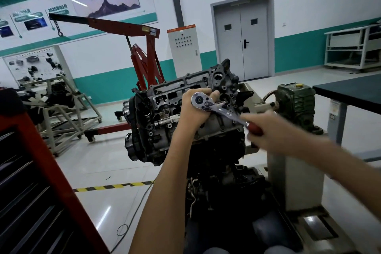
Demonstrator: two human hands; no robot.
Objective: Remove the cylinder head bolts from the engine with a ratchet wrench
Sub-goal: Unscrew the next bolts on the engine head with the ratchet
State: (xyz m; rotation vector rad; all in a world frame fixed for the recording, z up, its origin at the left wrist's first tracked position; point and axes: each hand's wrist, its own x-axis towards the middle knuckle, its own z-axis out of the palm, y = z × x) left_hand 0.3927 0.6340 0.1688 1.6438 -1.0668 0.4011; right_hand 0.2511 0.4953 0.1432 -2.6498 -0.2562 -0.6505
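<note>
The engine (pixel 165 113) sits tilted on a stand, its grey cylinder head (pixel 181 86) facing me. A chrome ratchet wrench (pixel 218 109) with a red handle lies across the head, its round head at the upper left. My left hand (pixel 191 109) curls around the ratchet's head from behind and below, with fingertips showing above it. My right hand (pixel 266 128) grips the red handle at the lower right and is blurred by motion. The socket and the bolt under the ratchet are hidden by my left hand.
A red engine hoist (pixel 144 53) stands behind the engine. A red tool cabinet (pixel 35 181) fills the lower left. On the right are a green gearbox (pixel 296 101) on the stand and a dark-topped table (pixel 350 93). Yellow-black tape (pixel 111 186) marks the floor.
</note>
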